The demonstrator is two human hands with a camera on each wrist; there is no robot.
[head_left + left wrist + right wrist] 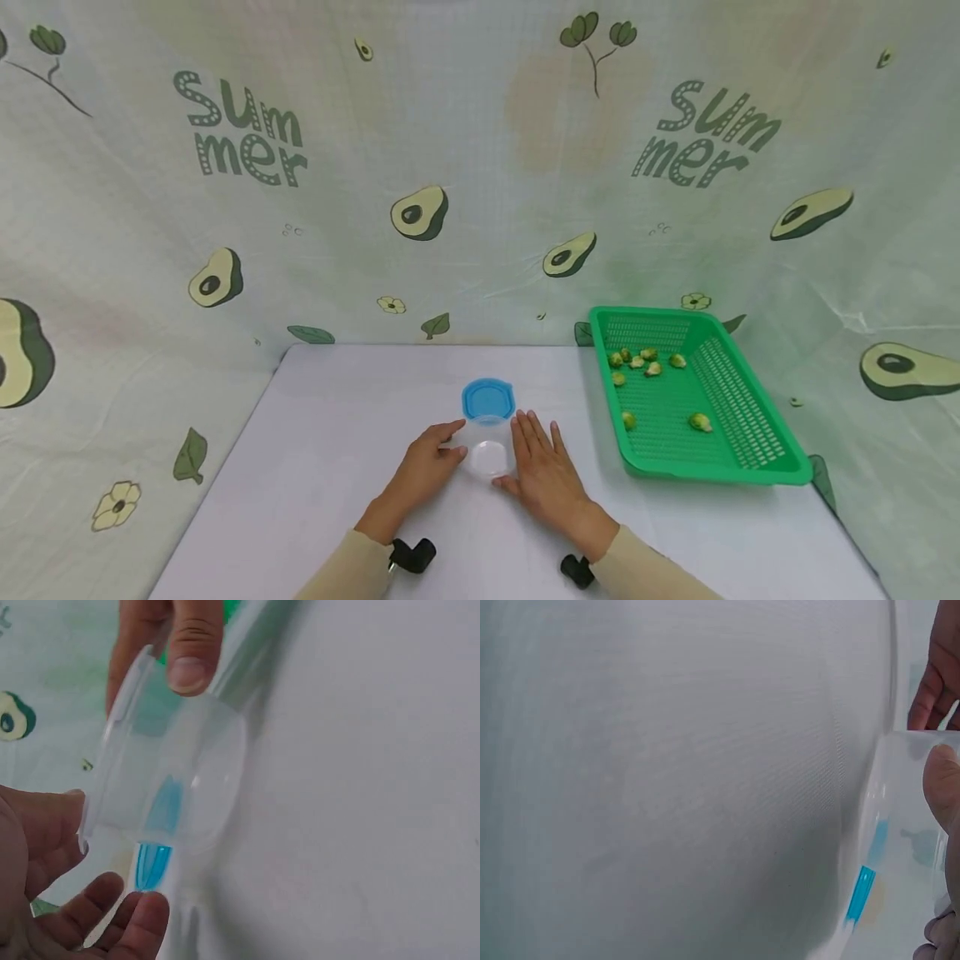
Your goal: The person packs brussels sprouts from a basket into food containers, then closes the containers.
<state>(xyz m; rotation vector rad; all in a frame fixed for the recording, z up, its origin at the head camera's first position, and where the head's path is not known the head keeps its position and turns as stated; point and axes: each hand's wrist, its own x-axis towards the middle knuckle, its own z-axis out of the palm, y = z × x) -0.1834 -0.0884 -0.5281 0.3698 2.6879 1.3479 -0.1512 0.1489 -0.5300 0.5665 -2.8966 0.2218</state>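
A clear plastic container is between both hands at the middle of the white table, its rim facing up. My left hand touches the rim's left side with loosely bent fingers, as the left wrist view shows. On the other side my right hand lies along the container with straight fingers, its thumb against the near wall. Just behind the container lies a blue lid. Through the clear wall, blue shows in the left wrist view. Whether the container's base touches the table is hard to tell.
A green basket stands at the table's right, holding several small Brussels sprouts. A printed cloth with avocado pictures hangs behind the white table and along its sides.
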